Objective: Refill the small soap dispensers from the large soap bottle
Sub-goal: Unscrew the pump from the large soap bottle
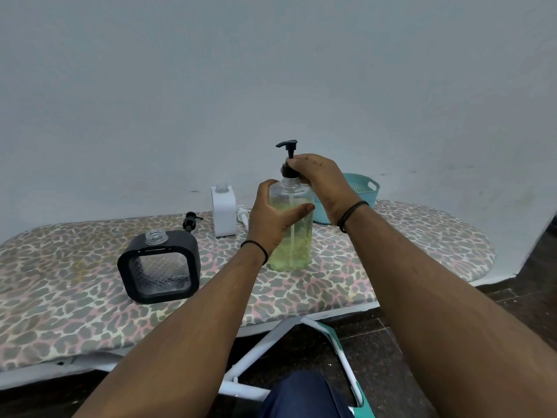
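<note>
Big soap bottle (291,233) stands upright mid ironing board (422,236), toward the back edge, with yellow-green soap inside. The left hand (272,218) wraps its body, fingers curled around it. The right hand (319,176) pinches the black pump collar (289,171) with its fingers. Black dispenser (159,265) sits open toward the left end, its pump (190,221) lying behind it. White dispenser (224,211) is by the back edge, also uncapped. Teal basket (361,191) sits behind the right wrist.
</note>
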